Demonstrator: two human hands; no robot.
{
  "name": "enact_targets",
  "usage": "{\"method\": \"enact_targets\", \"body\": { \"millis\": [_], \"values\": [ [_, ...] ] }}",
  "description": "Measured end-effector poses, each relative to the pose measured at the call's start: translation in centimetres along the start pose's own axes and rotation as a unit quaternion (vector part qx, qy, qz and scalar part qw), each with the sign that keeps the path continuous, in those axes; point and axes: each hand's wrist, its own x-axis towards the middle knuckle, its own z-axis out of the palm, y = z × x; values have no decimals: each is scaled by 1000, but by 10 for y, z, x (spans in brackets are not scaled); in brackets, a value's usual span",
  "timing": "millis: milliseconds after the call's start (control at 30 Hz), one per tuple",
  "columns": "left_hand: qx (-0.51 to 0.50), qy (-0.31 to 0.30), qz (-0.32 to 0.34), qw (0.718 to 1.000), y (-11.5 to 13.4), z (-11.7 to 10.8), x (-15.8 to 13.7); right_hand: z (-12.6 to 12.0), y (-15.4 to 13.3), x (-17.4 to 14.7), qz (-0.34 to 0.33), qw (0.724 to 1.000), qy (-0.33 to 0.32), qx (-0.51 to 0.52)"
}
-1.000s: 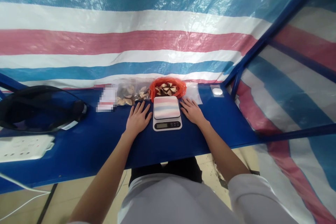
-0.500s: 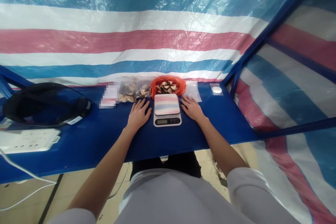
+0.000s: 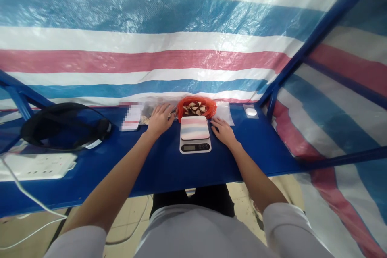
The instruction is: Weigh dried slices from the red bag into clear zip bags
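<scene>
My left hand (image 3: 160, 120) reaches over the clear bags (image 3: 145, 115) of pale dried slices at the back of the table, its fingers stretched out and covering part of them. Whether it presses on a bag I cannot tell. Palm down on the blue tabletop, my right hand (image 3: 223, 131) lies with fingers spread close to a clear plastic bag (image 3: 224, 112). Between the hands stands a white kitchen scale (image 3: 195, 129) with a bare striped-looking plate. Just behind it sits an orange-red mesh bag (image 3: 213, 107), opened out around dark-edged pale slices (image 3: 195, 109).
To the left lie a white printed card (image 3: 132, 117), a black strap-like headgear (image 3: 39, 131) and a white power strip (image 3: 45, 165) with cables. A small white round object (image 3: 250, 112) in a clear packet lies at the right. Blue frame bars (image 3: 272, 88) and striped sheeting (image 3: 151, 60) enclose the table.
My left hand has moved from the tabletop beside the scale, forward onto the bags of slices. My right hand stays in place. The view has tilted slightly upward.
</scene>
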Motion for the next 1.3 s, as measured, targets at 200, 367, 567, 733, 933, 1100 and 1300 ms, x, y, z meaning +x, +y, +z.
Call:
{"method": "enact_targets", "body": {
  "millis": [200, 367, 567, 733, 933, 1100, 1300],
  "values": [
    [2, -99, 16, 995, -15, 11, 16, 3, -1, -1, -8, 1000, -8, -13],
    [-4, -148, -21, 989, -16, 17, 19, 5, 1, -2, -14, 1000, 6, -5],
    [-25, -160, -11, 987, -18, 18, 20, 4, 1, -1, -16, 1000, 10, 1],
    [-31, -153, -23, 987, -20, 15, 23, 4, 1, -1, -18, 1000, 8, -2],
    [-52, -106, -62, 991, -21, 15, 21, 5, 0, -2, -27, 999, 22, -15],
    [-105, -23, -123, 987, -20, 8, 20, 3, -3, -2, -36, 996, 71, -29],
    [-225, 78, -202, 950, -11, -13, 9, -7, -12, -2, -59, 991, 122, -3]
  ]
}}
